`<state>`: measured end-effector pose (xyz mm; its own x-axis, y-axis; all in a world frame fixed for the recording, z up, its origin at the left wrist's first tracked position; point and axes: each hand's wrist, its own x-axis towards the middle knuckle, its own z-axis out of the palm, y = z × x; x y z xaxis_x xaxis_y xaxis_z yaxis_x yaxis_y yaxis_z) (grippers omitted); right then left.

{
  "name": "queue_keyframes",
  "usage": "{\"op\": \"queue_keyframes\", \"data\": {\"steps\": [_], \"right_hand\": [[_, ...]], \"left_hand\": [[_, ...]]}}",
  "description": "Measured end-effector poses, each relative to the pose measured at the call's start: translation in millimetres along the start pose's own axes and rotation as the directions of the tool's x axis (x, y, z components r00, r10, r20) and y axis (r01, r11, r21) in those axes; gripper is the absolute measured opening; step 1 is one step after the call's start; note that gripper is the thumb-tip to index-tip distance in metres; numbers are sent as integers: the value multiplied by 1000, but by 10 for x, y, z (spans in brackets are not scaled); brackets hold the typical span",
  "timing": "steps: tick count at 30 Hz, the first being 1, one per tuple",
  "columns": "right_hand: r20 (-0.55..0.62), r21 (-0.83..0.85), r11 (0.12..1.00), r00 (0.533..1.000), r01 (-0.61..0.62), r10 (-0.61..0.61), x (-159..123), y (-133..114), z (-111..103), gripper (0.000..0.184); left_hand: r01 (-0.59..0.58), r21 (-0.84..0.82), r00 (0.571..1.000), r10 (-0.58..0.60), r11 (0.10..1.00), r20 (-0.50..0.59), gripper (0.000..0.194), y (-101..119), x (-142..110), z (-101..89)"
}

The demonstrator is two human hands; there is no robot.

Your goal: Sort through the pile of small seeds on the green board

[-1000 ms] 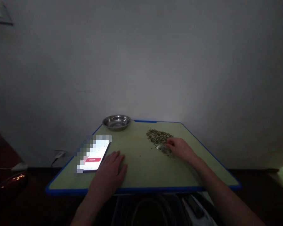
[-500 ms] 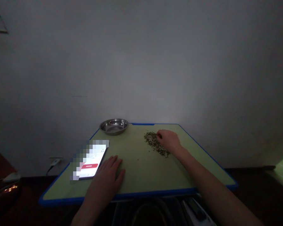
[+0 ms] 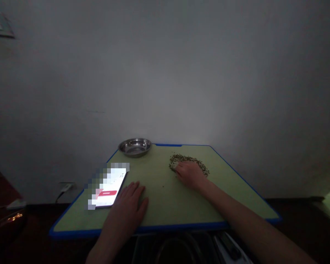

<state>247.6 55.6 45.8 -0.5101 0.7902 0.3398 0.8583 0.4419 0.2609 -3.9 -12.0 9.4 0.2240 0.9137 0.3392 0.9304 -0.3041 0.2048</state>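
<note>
My left hand (image 3: 128,207) lies flat on the table, fingers stretched out, beside the right edge of a lit phone (image 3: 110,189). My right hand (image 3: 191,173) rests at the near side of a scattered patch of small dark grains (image 3: 178,157), which look like dried beans or seeds. Its fingers are bent and pressed together, pointing down into the patch. Whether anything is between the fingertips is hidden. One loose grain (image 3: 163,186) lies apart on the tabletop between my hands.
A shallow metal bowl (image 3: 135,147) stands at the table's far left corner. The pale green table (image 3: 165,209) has a blue rim and stands close to a grey wall (image 3: 165,73). A socket with a cable (image 3: 64,187) is low on the wall at left.
My right hand has moved toward me and slightly left, from over the grains to their near side. The patch's right part now spreads farther right. My left hand stays flat in place.
</note>
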Motion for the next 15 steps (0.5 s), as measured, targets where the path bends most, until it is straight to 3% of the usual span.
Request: {"op": "queue_keyframes", "data": {"steps": [3,5,9,12,15], "right_hand": [[-22,-6,997,996,83,-83,-117,-51,-56,20],[-60,15,997,996,72,-71,-161,-41,-112,20],[-146,234,966,978,-109,146,-197,92,-237,17],[-68,495,838,952,-228,298,-231,223,-269,15],[61,658,693,938,-294,340,-286,328,-208,16]], "left_hand": [[5,-1,1000,-5,1000,8,43,14,-7,-12],[9,7,999,-10,1000,35,44,20,-11,-19],[12,13,999,-12,1000,35,45,23,-13,-21],[7,3,1000,-7,1000,15,43,24,-16,-21],[5,4,1000,-5,1000,13,43,25,-22,-21]]}}
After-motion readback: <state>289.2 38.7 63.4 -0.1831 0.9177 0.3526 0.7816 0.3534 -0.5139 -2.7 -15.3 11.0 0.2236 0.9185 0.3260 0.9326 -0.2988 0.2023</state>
